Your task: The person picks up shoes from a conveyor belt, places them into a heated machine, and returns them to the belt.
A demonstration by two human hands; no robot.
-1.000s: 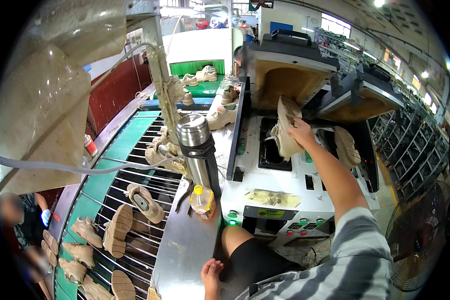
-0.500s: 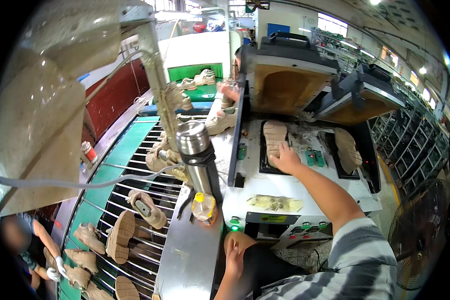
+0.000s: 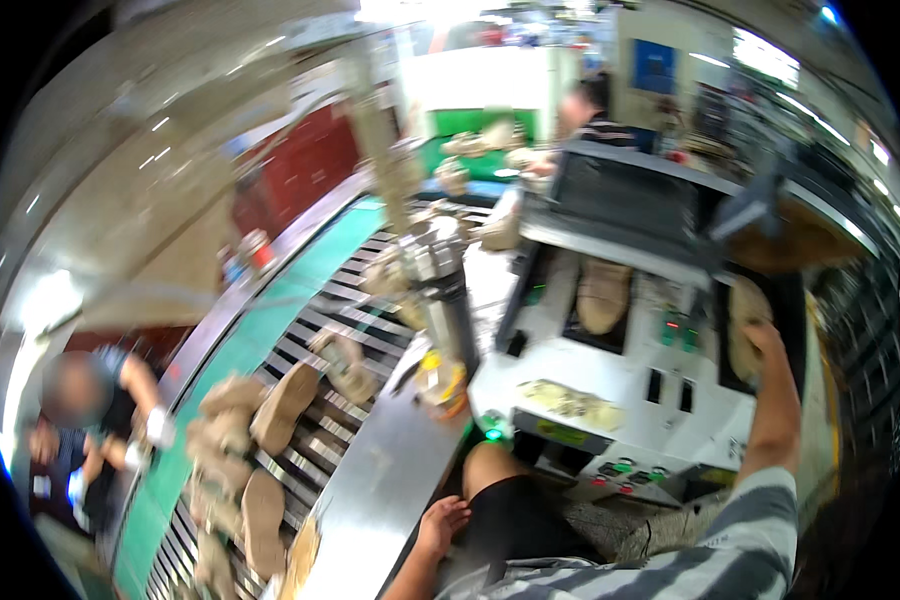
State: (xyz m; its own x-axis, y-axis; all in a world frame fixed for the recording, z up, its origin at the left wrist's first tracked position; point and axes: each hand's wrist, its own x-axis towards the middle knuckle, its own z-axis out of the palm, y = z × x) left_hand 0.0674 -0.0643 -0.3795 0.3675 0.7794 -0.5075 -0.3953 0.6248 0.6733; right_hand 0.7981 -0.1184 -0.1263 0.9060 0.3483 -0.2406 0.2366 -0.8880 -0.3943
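My right hand (image 3: 762,342) reaches into the right bay of a white two-bay press machine (image 3: 510,385). Its fingers close on the near end of a beige shoe (image 3: 745,310) lying sole up there; motion smears the detail. In the left bay, another beige shoe (image 3: 602,297) lies under a dark lid (image 3: 625,200), which partly covers its far end. The right bay's lid (image 3: 795,235) stands raised. My left hand (image 3: 443,522) hangs beside my thigh, fingers loosely bent and apart, holding nothing I can see.
Left of me, a roller conveyor (image 3: 305,395) with a green strip carries several beige shoes (image 3: 285,405). On the metal ledge (image 3: 370,500) stand a steel flask (image 3: 440,285) and a yellow-capped bottle (image 3: 438,380). Co-workers are at the left (image 3: 100,420) and far side (image 3: 595,120).
My right hand has moved from the left bay's shoe to the right bay's shoe. The left lid has come down partway. My left hand has dropped lower, and the view has shifted.
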